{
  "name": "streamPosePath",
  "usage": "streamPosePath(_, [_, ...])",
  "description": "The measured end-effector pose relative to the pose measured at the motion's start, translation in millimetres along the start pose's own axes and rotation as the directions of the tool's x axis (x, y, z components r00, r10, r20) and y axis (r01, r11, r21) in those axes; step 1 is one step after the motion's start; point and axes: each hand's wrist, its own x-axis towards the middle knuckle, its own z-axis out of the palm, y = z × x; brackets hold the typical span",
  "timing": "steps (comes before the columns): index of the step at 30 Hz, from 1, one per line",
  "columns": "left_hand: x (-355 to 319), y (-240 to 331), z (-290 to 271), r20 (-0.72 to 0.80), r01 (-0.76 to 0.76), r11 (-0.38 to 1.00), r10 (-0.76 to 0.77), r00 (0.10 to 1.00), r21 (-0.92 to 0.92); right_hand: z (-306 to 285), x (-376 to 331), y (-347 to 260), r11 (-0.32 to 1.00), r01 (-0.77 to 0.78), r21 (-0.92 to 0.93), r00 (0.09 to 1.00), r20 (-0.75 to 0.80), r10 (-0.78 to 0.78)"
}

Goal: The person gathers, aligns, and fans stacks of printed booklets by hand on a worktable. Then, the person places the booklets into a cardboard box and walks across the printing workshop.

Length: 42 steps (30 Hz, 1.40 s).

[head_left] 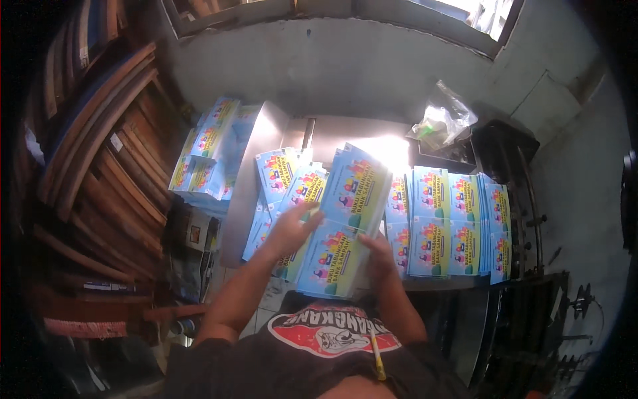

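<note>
I hold a stack of printed booklet cover sheets (pixel 349 199), light blue with yellow-green and small colourful figures, tilted above the metal table. My left hand (pixel 298 229) is closed on its left edge, fingertips on the top sheet. On the opposite edge my right hand (pixel 377 256) grips it, thumb on top and the other fingers hidden beneath. Under and left of the held stack lie loose, fanned piles of the same sheets (pixel 276 174). To the right, overlapping rows of such sheets (pixel 432 223) lie side by side.
Taller piles of the sheets (pixel 209 153) stand at the far left beyond a raised metal panel (pixel 262 130). A clear plastic bag (pixel 442 120) sits on a dark box (pixel 448 154) at the back right. Wooden frames (pixel 113 153) lean on the left; a machine rail (pixel 530 213) runs along the right.
</note>
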Motion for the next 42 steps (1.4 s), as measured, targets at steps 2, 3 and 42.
streamPosePath(2, [-12,24,-3,0.303,0.233,0.875,-0.106,0.947,-0.425,6,0,3,1.0,-0.015,-0.001,1.0,0.011,0.015])
streamPosePath(3, [-15,29,-4,0.289,0.219,0.865,-0.09,0.953,-0.451,8,0,4,1.0,0.001,-0.002,0.999,0.033,0.0])
streamPosePath(42, [-1,12,-70,-0.186,0.118,0.984,-0.141,0.972,-0.132,-4,-5,4,0.991,0.072,0.11,0.993,0.083,-0.081])
